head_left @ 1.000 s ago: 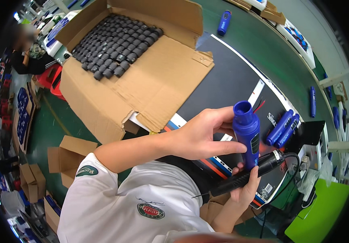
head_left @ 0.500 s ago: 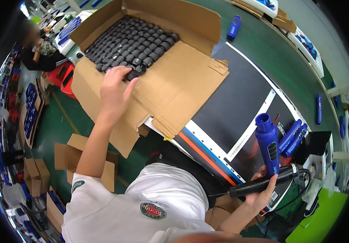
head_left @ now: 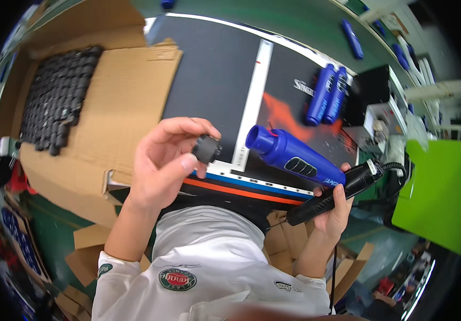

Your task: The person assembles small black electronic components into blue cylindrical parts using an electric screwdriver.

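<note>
Between the thumb and fingers of my left hand (head_left: 158,163) is a small black cylindrical part (head_left: 207,149) with a knobbly end. My right hand (head_left: 333,214) grips two things at once: a blue tubular housing (head_left: 300,156) and a black corded electric screwdriver (head_left: 351,184). The housing's open round mouth tilts up toward my left hand, a short way from the black part, not touching it. A thin red wire shows by that mouth. The screwdriver lies across my palm, its bit end pointing lower left.
At left, a cardboard box (head_left: 126,88) holds rows of similar black parts (head_left: 59,96). Two blue housings (head_left: 321,96) lie on the dark table mat (head_left: 209,69), near a black and white box (head_left: 372,104). A bright green panel (head_left: 433,192) stands at right. Cardboard boxes (head_left: 88,241) are below.
My left hand has carried one black part from the box rightward toward the housing. My right hand has tilted the housing's mouth leftward. The view has swung to the right.
</note>
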`<state>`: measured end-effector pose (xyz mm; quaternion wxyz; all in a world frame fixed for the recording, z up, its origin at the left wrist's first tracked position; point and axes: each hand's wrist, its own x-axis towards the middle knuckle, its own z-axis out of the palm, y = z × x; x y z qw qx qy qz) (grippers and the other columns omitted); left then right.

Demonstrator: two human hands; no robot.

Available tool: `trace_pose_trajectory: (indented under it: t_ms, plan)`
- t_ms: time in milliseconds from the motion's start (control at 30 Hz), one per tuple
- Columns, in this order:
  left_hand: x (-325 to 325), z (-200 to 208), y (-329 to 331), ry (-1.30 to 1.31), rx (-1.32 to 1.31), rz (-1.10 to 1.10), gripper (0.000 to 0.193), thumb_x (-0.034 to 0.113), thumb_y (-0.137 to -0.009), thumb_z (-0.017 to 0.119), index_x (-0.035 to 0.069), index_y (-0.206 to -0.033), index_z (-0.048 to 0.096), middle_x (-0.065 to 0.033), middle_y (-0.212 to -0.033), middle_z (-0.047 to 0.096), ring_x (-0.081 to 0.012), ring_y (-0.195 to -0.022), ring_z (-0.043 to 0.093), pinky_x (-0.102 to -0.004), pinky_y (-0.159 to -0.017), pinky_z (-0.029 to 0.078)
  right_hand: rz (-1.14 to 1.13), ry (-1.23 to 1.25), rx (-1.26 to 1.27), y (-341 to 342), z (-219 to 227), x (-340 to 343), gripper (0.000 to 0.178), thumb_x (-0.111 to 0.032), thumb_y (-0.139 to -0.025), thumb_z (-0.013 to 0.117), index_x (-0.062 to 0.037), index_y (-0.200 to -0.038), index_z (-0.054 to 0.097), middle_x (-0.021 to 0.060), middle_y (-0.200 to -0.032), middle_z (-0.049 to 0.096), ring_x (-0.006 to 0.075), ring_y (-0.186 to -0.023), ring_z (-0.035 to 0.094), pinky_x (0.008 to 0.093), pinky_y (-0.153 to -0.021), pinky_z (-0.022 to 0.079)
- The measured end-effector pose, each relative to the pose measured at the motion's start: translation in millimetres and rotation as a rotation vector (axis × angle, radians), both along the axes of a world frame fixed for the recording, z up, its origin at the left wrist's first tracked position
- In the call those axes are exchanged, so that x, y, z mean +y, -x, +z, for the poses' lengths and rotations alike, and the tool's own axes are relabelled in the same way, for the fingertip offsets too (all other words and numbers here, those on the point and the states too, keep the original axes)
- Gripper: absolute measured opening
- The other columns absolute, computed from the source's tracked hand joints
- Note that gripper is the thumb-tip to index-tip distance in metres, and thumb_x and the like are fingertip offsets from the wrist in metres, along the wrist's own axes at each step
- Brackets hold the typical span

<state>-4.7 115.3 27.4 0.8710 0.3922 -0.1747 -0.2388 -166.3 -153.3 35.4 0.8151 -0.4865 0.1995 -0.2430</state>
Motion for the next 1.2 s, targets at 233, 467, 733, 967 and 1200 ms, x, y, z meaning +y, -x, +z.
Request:
trace_pose_trajectory:
  t_ms: [233, 467, 733, 967, 1200]
  plan:
    - [-46, 7, 4, -0.093, -0.217, -0.059, 0.041, -0.014, -0.082, 0.062, -0.003, -0.12, 0.054, -0.0188, -0.123, 0.054, -0.0193, -0.104, 0.061, -0.0304, -0.088, 0.053, -0.031, 0.047, 0.028, 28, 6, -22, 0.047, -0.007, -0.085, 0.068, -0.0071, -0.124, 0.042, 0.0203, -0.117, 0.058, 0.0185, -0.082, 0.06, 0.0278, -0.068, 0.051]
    - [-54, 9, 3, -0.262, -0.43, 0.015, 0.035, -0.013, -0.081, 0.064, -0.006, -0.114, 0.06, -0.0183, -0.118, 0.06, -0.0216, -0.111, 0.061, -0.0329, -0.092, 0.054, -0.003, 0.114, 0.038, 31, 9, -31, 0.049, -0.007, -0.082, 0.071, -0.008, -0.123, 0.043, 0.0182, -0.115, 0.059, 0.0173, -0.086, 0.059, 0.0263, -0.065, 0.05]
    - [-49, 9, -2, -0.374, -0.457, -0.07, 0.036, -0.014, -0.079, 0.063, -0.008, -0.115, 0.062, -0.0224, -0.117, 0.06, -0.0256, -0.107, 0.063, -0.0334, -0.088, 0.057, -0.048, 0.223, 0.035, 33, 13, -33, 0.056, -0.006, -0.076, 0.075, -0.0066, -0.121, 0.043, 0.019, -0.114, 0.06, 0.0171, -0.081, 0.061, 0.0266, -0.063, 0.052]
    - [-54, -1, -1, -0.298, -0.465, -0.093, 0.037, -0.016, -0.079, 0.062, -0.007, -0.115, 0.062, -0.0222, -0.119, 0.06, -0.0259, -0.11, 0.062, -0.0329, -0.089, 0.058, -0.068, 0.3, 0.073, 38, 24, -30, 0.059, -0.005, -0.073, 0.076, -0.0046, -0.121, 0.043, 0.0201, -0.113, 0.062, 0.0174, -0.075, 0.061, 0.0265, -0.063, 0.053]
    - [-66, 2, 9, -0.241, -0.387, -0.079, 0.035, -0.012, -0.082, 0.065, -0.003, -0.116, 0.063, -0.0155, -0.115, 0.062, -0.0192, -0.104, 0.063, -0.0291, -0.091, 0.056, -0.026, 0.473, 0.086, 44, 55, -32, 0.06, -0.012, -0.081, 0.074, -0.0066, -0.129, 0.04, 0.0178, -0.119, 0.053, 0.0158, -0.086, 0.057, 0.0248, -0.067, 0.048]
